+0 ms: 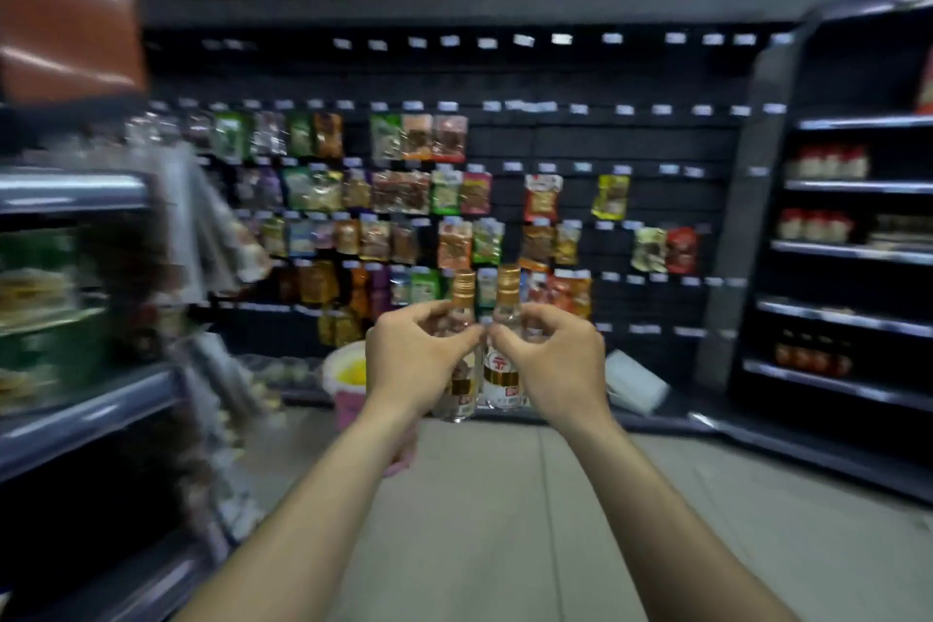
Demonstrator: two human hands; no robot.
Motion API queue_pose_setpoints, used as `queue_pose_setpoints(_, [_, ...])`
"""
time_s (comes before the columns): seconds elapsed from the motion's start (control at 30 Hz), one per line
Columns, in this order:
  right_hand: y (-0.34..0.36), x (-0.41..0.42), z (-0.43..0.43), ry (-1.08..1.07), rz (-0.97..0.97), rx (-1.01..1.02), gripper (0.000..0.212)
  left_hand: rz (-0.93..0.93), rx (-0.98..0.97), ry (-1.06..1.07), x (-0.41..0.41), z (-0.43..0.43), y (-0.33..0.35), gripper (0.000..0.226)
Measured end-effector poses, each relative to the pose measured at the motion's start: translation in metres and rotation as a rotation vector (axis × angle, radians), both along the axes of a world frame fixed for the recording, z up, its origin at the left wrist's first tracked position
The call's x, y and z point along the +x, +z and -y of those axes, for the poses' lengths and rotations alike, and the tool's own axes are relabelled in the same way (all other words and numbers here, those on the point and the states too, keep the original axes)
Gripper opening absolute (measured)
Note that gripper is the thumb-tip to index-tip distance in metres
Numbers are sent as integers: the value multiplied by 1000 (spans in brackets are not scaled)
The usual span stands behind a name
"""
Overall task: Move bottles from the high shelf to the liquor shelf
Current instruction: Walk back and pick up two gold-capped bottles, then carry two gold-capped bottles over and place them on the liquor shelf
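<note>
Aisle of a shop, view blurred, worst at the left edge.

Both arms out in front, at mid-frame. Left hand curled round a clear bottle with a gold cap, held upright. Right hand curled round a second clear bottle (same gold cap, white and gold label), also upright. The two bottles sit side by side, touching or very nearly so; blur prevents telling which. The thumb tips of both hands meet between them.

Behind the bottles, a dark peg wall hung with snack packets. Dark shelving at right, carrying jars and small bottles. Grey shelf edge at left, near the camera. A tub with a yellow inside stands on the floor just left of the left hand.
</note>
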State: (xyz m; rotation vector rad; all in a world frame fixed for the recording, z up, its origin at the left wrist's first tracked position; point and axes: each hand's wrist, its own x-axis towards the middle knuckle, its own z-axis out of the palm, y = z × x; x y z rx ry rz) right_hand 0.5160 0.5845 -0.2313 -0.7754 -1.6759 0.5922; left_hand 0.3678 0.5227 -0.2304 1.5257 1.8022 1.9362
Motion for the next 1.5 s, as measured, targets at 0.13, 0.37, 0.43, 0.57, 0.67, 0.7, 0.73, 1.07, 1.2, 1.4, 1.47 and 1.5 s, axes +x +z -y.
queue_pose_setpoints(0.13, [-48, 83, -63, -113, -55, -76, 18, 38, -63, -150, 69, -86, -40, 38])
queue_pose_setpoints(0.37, [-101, 217, -199, -258, -30, -151, 23, -2, -131, -347, 166, -251, -102, 30])
queue_pose_setpoints(0.43, [-109, 253, -246, -308, -19, -179, 22, 2, -135, -390, 194, -307, -114, 31])
queue_pose_setpoints(0.57, [-118, 315, -324, -398, -26, -218, 22, 1, -133, -451, 252, -403, -123, 27])
queue_pose_setpoints(0.67, [-117, 373, -388, -460, -48, -246, 26, 9, -150, -513, 312, -486, -126, 33])
queue_pose_setpoints(0.7, [-118, 394, -408, -487, -51, -257, 26, 21, -162, -541, 334, -510, -125, 33])
queue_pose_setpoints(0.73, [-121, 414, -426, -512, -54, -268, 26, 31, -175, -568, 354, -532, -126, 33])
queue_pose_setpoints(1.07, [-167, 636, -629, -614, -48, -369, 18, 63, -319, -666, 574, -750, -162, 24])
queue_pose_setpoints(1.2, [-163, 735, -719, -609, -23, -369, 20, 179, -358, -632, 660, -838, -163, 29])
queue_pose_setpoints(1.4, [-152, 855, -847, -595, 39, -352, 20, 251, -348, -633, 775, -962, -148, 30])
queue_pose_setpoints(1.47, [-151, 889, -892, -583, 45, -338, 19, 249, -357, -629, 811, -1003, -147, 29])
queue_pose_setpoints(1.5, [-151, 905, -915, -581, 52, -328, 20, 249, -358, -625, 829, -1025, -147, 29])
